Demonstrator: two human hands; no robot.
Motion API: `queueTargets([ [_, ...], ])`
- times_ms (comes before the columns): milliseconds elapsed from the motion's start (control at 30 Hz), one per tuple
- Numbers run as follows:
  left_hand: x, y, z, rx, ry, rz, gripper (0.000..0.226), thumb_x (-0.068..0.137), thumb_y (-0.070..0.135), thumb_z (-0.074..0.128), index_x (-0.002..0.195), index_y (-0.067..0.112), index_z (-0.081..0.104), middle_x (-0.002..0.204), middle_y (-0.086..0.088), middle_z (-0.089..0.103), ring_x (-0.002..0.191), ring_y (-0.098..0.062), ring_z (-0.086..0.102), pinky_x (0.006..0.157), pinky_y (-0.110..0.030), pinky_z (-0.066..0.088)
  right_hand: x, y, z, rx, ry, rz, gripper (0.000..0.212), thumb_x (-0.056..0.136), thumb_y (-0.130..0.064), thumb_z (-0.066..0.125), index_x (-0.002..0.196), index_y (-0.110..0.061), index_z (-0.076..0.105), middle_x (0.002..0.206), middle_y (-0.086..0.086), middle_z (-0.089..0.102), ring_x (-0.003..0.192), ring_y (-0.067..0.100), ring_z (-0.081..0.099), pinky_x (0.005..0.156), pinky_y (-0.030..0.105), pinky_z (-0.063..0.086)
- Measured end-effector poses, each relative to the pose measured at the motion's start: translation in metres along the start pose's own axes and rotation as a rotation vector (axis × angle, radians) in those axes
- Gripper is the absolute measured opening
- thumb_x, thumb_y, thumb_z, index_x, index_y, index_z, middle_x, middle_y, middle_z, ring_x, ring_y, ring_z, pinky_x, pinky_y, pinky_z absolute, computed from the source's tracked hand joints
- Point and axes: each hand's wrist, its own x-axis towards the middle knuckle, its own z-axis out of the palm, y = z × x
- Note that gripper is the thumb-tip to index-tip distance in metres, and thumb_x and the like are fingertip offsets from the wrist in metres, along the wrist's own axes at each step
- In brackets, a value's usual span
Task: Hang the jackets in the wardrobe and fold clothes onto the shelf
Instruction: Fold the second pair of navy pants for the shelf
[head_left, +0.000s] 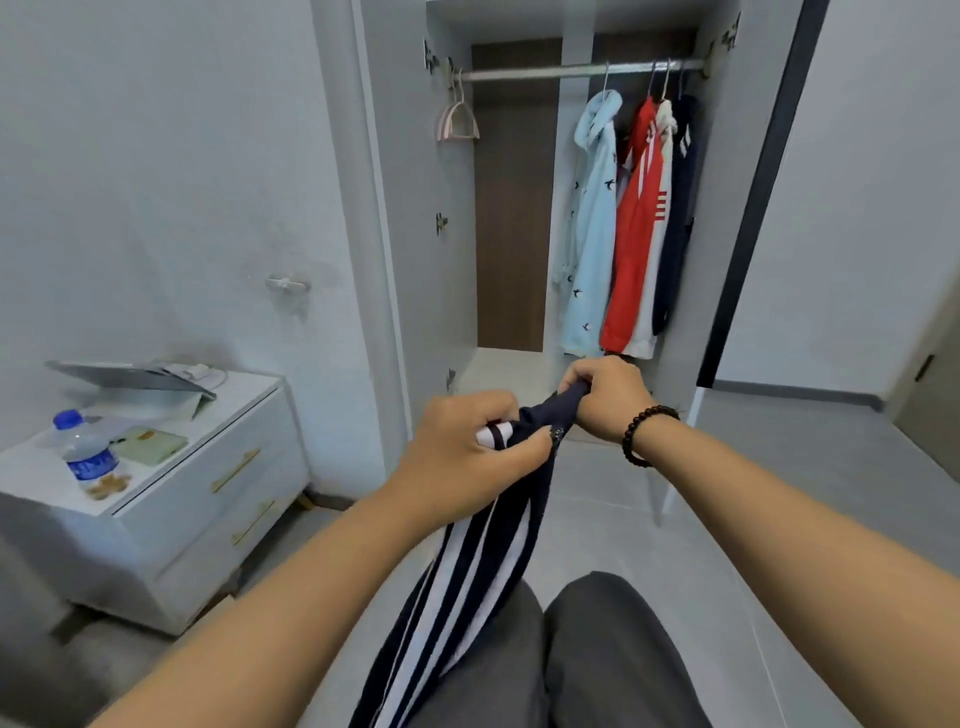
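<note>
A dark navy garment with white stripes (467, 582) hangs from both my hands in front of the open wardrobe (519, 208). My left hand (462, 447) grips its bunched top edge, and my right hand (608, 395) pinches the fabric just beside it. On the rail (545, 73) hang a light blue hooded jacket (589, 228), a red and white jacket (636, 234) and a dark one (680, 208). Empty pink hangers (457, 117) dangle at the rail's left end.
A white bedside cabinet (171, 499) stands at the left with a water bottle (85, 452), a laptop (130, 376) and small items on top. The wardrobe's right door (753, 208) stands open. Grey tiled floor (779, 493) spreads to the right. My knees (597, 649) show below.
</note>
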Motion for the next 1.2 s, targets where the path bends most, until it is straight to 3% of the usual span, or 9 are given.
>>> queueTargets([
  [100, -0.015, 0.017, 0.045, -0.202, -0.042, -0.067, 0.040, 0.076, 0.024, 0.074, 0.057, 0.008, 0.043, 0.054, 0.005, 0.038, 0.053, -0.007, 0.035, 0.050, -0.020, 0.028, -0.023, 0.030, -0.018, 0.059, 0.036, -0.090, 0.021, 0.074, 0.008, 0.060, 0.069, -0.011, 0.068, 0.083, 0.005, 0.068, 0.082, 0.021, 0.060, 0.080, 0.033, 0.051],
  [233, -0.034, 0.035, 0.099, -0.355, -0.081, -0.163, 0.047, 0.081, 0.021, 0.073, 0.056, 0.014, 0.034, 0.055, 0.007, 0.032, 0.054, -0.008, 0.030, 0.052, -0.023, 0.026, -0.056, 0.061, -0.045, 0.127, 0.044, -0.093, 0.030, 0.077, 0.015, 0.057, 0.063, -0.011, 0.066, 0.081, 0.005, 0.066, 0.084, 0.024, 0.062, 0.085, 0.038, 0.051],
  [433, -0.037, 0.073, 0.147, -0.435, -0.165, -0.162, 0.048, 0.080, 0.028, 0.070, 0.056, 0.020, 0.029, 0.054, 0.009, 0.030, 0.054, -0.008, 0.029, 0.051, -0.020, 0.025, -0.098, 0.097, -0.091, 0.136, 0.077, -0.009, 0.028, 0.079, 0.018, 0.058, 0.064, -0.004, 0.066, 0.085, 0.012, 0.067, 0.085, 0.024, 0.061, 0.084, 0.034, 0.050],
  [600, -0.035, 0.099, 0.158, -0.596, -0.150, -0.192, 0.047, 0.081, 0.027, 0.071, 0.059, 0.012, 0.033, 0.053, 0.007, 0.031, 0.052, -0.008, 0.030, 0.050, -0.020, 0.029, -0.116, 0.104, -0.135, 0.065, 0.064, 0.007, 0.037, 0.076, 0.020, 0.063, 0.060, -0.013, 0.064, 0.085, 0.011, 0.066, 0.082, 0.021, 0.061, 0.073, 0.015, 0.047],
  [733, -0.046, 0.095, 0.147, -0.649, -0.092, -0.234, 0.048, 0.080, 0.035, 0.071, 0.061, 0.010, 0.035, 0.055, 0.001, 0.032, 0.053, -0.010, 0.032, 0.051, -0.020, 0.030, -0.112, 0.098, -0.148, -0.008, -0.013, 0.021, 0.036, 0.075, 0.022, 0.054, 0.061, -0.009, 0.067, 0.084, 0.010, 0.067, 0.083, 0.025, 0.064, 0.071, 0.028, 0.055],
  [800, -0.057, 0.080, 0.129, -0.605, -0.031, -0.296, 0.049, 0.077, 0.043, 0.071, 0.059, 0.014, 0.035, 0.054, 0.003, 0.034, 0.052, -0.008, 0.033, 0.050, -0.020, 0.031, -0.107, 0.086, -0.141, -0.054, -0.052, 0.000, 0.036, 0.072, 0.022, 0.051, 0.063, -0.009, 0.067, 0.082, 0.010, 0.067, 0.082, 0.028, 0.064, 0.073, 0.039, 0.056],
  [933, -0.088, 0.020, 0.071, -0.359, 0.192, -0.474, 0.045, 0.085, 0.037, 0.067, 0.057, 0.015, 0.039, 0.051, 0.009, 0.038, 0.050, -0.006, 0.035, 0.048, -0.013, 0.032, -0.086, 0.043, -0.102, -0.189, -0.116, -0.153, 0.035, 0.071, 0.012, 0.050, 0.066, -0.020, 0.063, 0.081, -0.003, 0.062, 0.078, 0.017, 0.059, 0.068, 0.034, 0.049],
  [1067, -0.124, -0.036, 0.021, -0.151, 0.311, -0.691, 0.044, 0.090, 0.032, 0.061, 0.064, 0.003, 0.040, 0.056, 0.001, 0.041, 0.053, -0.010, 0.038, 0.052, -0.020, 0.032, -0.057, -0.010, -0.018, -0.299, -0.220, -0.367, 0.023, 0.076, 0.000, 0.047, 0.086, -0.011, 0.065, 0.111, -0.003, 0.056, 0.099, 0.021, 0.055, 0.083, 0.039, 0.050],
  [1200, -0.158, -0.055, -0.002, -0.184, 0.389, -0.877, 0.042, 0.090, 0.026, 0.061, 0.056, 0.017, 0.037, 0.058, 0.000, 0.035, 0.056, -0.013, 0.034, 0.060, -0.031, 0.028, -0.041, -0.049, 0.072, -0.317, -0.355, -0.428, 0.027, 0.083, -0.003, 0.046, 0.102, -0.014, 0.062, 0.126, -0.002, 0.047, 0.105, 0.024, 0.054, 0.087, 0.036, 0.049],
])
